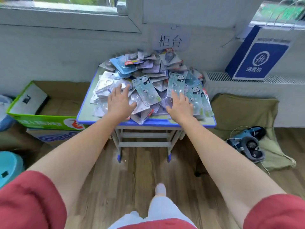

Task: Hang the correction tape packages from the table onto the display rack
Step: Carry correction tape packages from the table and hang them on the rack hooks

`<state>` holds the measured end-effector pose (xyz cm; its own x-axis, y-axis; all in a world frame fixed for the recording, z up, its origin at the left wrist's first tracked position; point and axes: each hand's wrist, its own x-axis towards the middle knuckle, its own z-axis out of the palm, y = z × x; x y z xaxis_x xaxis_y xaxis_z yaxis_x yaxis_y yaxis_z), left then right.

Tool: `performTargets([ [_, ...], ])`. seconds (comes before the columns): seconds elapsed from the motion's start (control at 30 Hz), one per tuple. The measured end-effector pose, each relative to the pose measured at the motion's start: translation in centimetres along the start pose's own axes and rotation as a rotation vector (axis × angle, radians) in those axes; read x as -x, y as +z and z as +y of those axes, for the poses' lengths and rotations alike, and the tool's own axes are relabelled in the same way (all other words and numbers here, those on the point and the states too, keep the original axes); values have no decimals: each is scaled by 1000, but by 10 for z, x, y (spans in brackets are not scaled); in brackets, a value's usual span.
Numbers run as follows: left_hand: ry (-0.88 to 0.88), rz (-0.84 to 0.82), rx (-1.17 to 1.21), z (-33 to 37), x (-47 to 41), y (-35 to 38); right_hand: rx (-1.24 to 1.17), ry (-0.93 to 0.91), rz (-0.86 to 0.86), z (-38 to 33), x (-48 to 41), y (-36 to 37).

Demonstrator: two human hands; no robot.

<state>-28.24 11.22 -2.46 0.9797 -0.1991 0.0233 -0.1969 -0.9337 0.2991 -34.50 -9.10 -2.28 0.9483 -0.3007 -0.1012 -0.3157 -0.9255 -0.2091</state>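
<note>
Picking stage, seen from the head camera. Your left hand [121, 103] and right hand [180, 105] are both stretched flat, fingers straight and slightly spread, holding nothing. They sit over the near part of a loose heap of correction tape packages [148, 70] that covers most of the blue-edged desk [165, 123]. Whether the fingertips actually touch the top packs cannot be told.

The right fingers lie along a long panda-printed package [175, 85]. The left fingers lie over clear blister packs just left of a second panda pack [145, 90].

The display rack is not in view. The packs overlap and look slippery, and some overhang the near rim. Choose one top pack per hand and pinch it near its hang-hole end. Lift it straight up, so that neighbouring packs are not dragged off the edge.
</note>
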Motion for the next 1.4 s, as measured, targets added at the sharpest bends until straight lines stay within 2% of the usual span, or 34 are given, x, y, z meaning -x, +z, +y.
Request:
performTargets([
  [0.37,-41,17,43,57,-207,22,10,-51,97,18,-220,-34],
  [0.6,-60,-23,1,81,-293,37,-28,-73,50,16,-300,-34],
  [0.73,-49,-65,-13,87,-327,41,-15,-81,-19,9,-324,-34],
  [0.9,-72,-256,-85,91,-352,47,33,-45,-77,3,-339,-32],
  [0.97,-96,-282,-102,92,-355,49,-9,-30,-90,2,-344,-32],
  [1.1,-113,-243,-53,94,-357,52,-71,-18,-93,2,-346,-29],
  [1.4,-16,-97,5,92,-342,45,-89,-36,-58,4,-335,-30],
])
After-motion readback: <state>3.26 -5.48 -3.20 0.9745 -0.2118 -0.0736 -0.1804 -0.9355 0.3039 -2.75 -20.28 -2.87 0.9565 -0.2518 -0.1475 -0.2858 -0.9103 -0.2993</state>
